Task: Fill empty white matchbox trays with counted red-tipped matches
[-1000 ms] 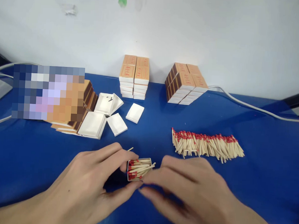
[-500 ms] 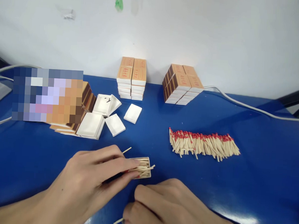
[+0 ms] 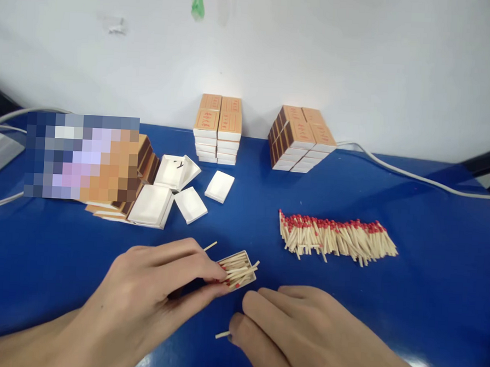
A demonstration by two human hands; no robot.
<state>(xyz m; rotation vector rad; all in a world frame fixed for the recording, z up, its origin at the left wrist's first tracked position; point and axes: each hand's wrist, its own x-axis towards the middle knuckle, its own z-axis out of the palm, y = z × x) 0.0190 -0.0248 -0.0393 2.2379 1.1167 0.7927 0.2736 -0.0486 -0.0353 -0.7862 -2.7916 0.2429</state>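
My left hand point(image 3: 157, 288) is closed around an open matchbox tray point(image 3: 240, 268) full of red-tipped matches, its fingertips pressed on the matches, on the blue table point(image 3: 427, 302). My right hand point(image 3: 303, 334) sits just below and right of the tray, fingers curled, pinching a single match point(image 3: 222, 334) whose wooden end sticks out to the left. One loose match point(image 3: 210, 246) lies behind my left fingers.
A long row of loose matches point(image 3: 336, 237) lies to the right. Two stacks of closed matchboxes point(image 3: 218, 128) point(image 3: 300, 138) stand by the wall. Empty white trays point(image 3: 190, 204) and more boxes lie at left. A grey cable point(image 3: 413, 176) runs along the back right.
My right hand pulled away from the tray toward me and now pinches one match. The tray has turned slightly under my left hand.
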